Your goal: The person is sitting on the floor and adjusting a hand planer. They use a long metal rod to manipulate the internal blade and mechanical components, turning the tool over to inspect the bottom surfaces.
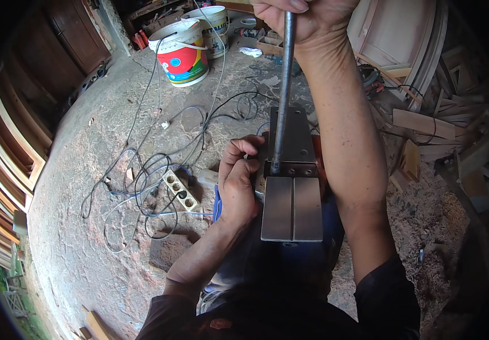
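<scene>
An electric planer (305, 212) lies sole up over my lap, its grooved metal plate facing me and a darker plate beyond. Between the two plates runs the cutter drum (300, 169), with bolts showing. A long steel socket wrench (284, 93) stands nearly upright, its lower end on the left end of the drum. My right hand (321, 18), partly cut off by the top edge, is closed around the wrench's upper part. Against the planer's left side, my left hand (237, 184) grips with curled fingers and thumb; the exact contact is partly hidden.
A power strip (181, 191) with a plug in it lies among tangled cables (202, 133) left of me. Two paint buckets (182, 59) stand beyond. Wood offcuts (426, 122) pile up at right, with sawdust near them. Wooden frames (6, 147) lean at far left.
</scene>
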